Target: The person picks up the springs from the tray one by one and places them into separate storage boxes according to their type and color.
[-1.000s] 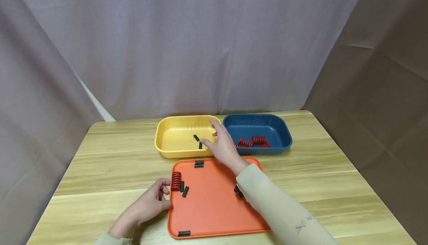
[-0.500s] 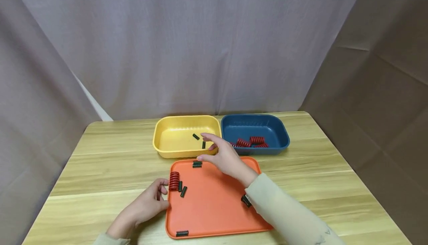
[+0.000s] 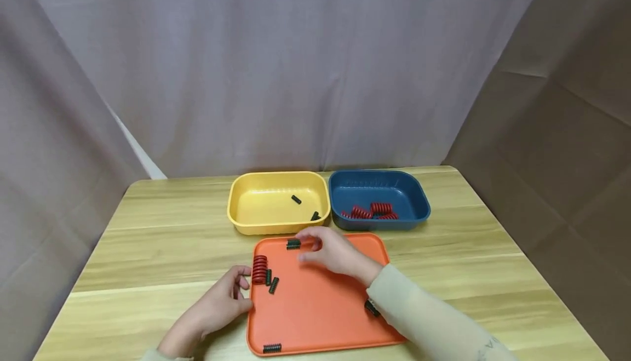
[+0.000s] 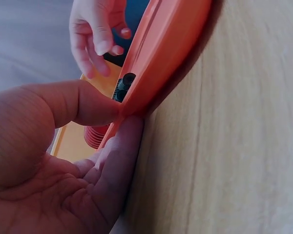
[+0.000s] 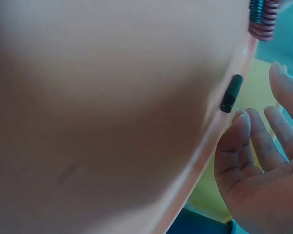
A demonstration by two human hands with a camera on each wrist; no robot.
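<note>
My left hand [image 3: 224,303] pinches the left rim of the orange tray [image 3: 315,317], thumb on top and fingers below, as the left wrist view shows. Over the tray's back part hovers my right hand [image 3: 332,251], its fingers loosely bent with nothing between them. Its fingertips are close beside a pair of dark green springs [image 3: 293,244] lying at the back rim. A large red spring [image 3: 259,270] lies by the left rim. Next to it are a small dark spring [image 3: 268,277] and a slanted one [image 3: 274,285]. Another spring [image 3: 272,348] lies at the front-left corner.
Behind the tray stands a yellow bin [image 3: 239,199] with a few dark springs. A blue bin [image 3: 419,207] beside it holds several red springs. Dark springs [image 3: 372,309] at the tray's right are partly hidden by the right sleeve. Curtains surround the wooden table [image 3: 162,229].
My right hand has drawn back from the yellow bin to over the tray. A dark spring in that bin has shifted rightward. My left hand stays at the tray rim.
</note>
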